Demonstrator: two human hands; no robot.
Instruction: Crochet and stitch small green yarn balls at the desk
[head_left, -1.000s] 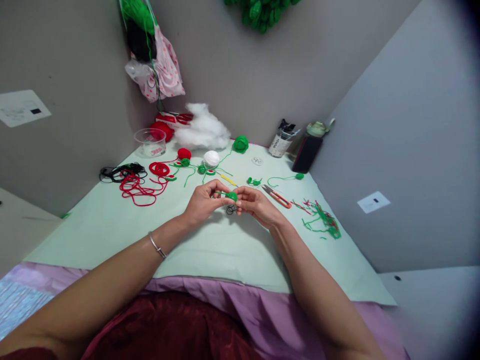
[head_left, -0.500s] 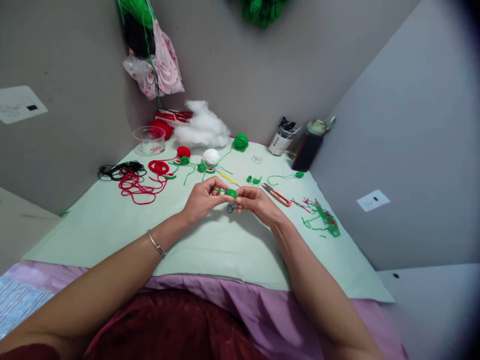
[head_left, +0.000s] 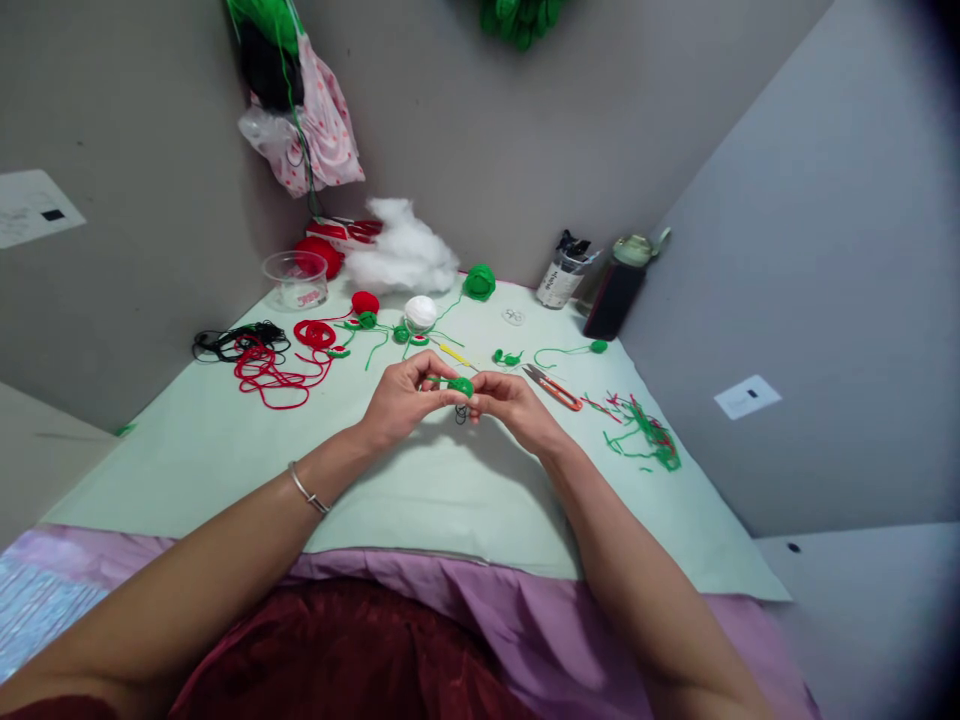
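Observation:
My left hand (head_left: 405,398) and my right hand (head_left: 514,405) meet above the middle of the pale green table (head_left: 225,440). Together their fingertips pinch a small green crochet piece (head_left: 460,385). A short black thread (head_left: 460,414) dangles below it. Orange-handled thread snips (head_left: 553,389) lie just right of my right hand. A yellow-handled crochet hook (head_left: 453,354) lies just beyond my hands.
Farther back lie red yarn (head_left: 274,372), black cord (head_left: 229,341), a white ball (head_left: 420,312), a green yarn ball (head_left: 480,282), white stuffing (head_left: 401,255) and a clear cup (head_left: 295,279). A jar (head_left: 561,277) and dark bottle (head_left: 616,292) stand back right. Yarn scraps (head_left: 646,437) lie at right.
The view has drifted slightly, so everything sits a little higher and to the left. My hands keep the same pinch on the green piece.

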